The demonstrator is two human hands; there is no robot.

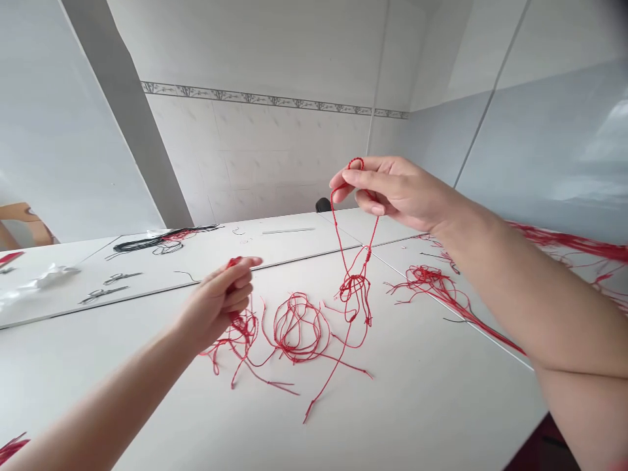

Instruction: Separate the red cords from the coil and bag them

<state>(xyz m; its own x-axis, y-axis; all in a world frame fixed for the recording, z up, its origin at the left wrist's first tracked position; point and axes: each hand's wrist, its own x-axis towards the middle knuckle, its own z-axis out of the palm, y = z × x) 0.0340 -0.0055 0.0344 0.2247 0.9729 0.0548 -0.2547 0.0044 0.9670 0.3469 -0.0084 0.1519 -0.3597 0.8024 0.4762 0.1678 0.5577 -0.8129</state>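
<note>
My right hand (pixel 387 186) is raised above the table, its thumb and fingers pinching the top loop of a red braided cord (pixel 336 226). Below the hand the cord hangs in a long V, ending in a knotted bunch (pixel 357 291) with loose strands. Lower and to the left, my left hand (pixel 223 291) is closed around a bundle of red cord, most of it hidden by the palm; tangled strands (pixel 243 330) show beneath it. Between the hands, a loosely coiled red cord (pixel 297 327) lies on the white table (pixel 417 405).
Two pairs of scissors (pixel 105 293) and white plastic wrapping (pixel 39 284) lie at the left. A black cord bundle (pixel 142 243) is at the back left. More red cords (pixel 432 281) spread across the right, beside table seams. A tiled wall (pixel 269 144) stands behind.
</note>
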